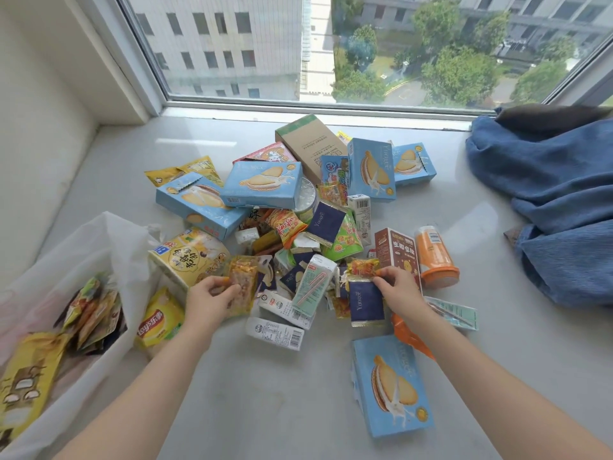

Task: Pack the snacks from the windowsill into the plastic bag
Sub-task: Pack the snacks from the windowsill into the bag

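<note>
A blue biscuit box (pixel 391 385) lies nearest you on the windowsill (pixel 265 393). Your left hand (pixel 209 295) pinches a clear snack packet (pixel 243 283). Your right hand (pixel 399 287) grips a navy packet (pixel 365 305).

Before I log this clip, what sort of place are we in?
Probably a room high up in a residential or dormitory building: a wide stone windowsill under a large window overlooking buildings and trees far below, with blue jeans dumped beside the snack pile.
</note>
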